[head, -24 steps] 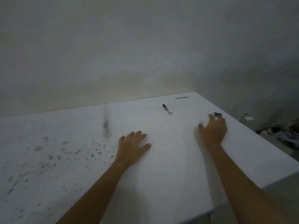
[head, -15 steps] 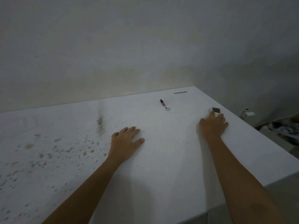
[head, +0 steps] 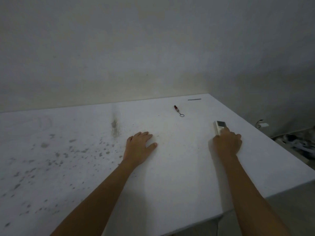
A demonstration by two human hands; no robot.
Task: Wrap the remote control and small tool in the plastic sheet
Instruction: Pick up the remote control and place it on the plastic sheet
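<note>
White plastic showed under the right hand (head: 227,143), whose grip was closed over the near end of the remote control (head: 219,126); its small grey screen lay uncovered at the far end, with no lettering legible. Left hand (head: 139,147) lay flat on the white worktop (head: 170,184), fingers spread, pinching nothing. Beyond and between the hands lay the small tool (head: 177,109), dark red, with a key ring. Dark specks marked the worktop's left part.
</note>
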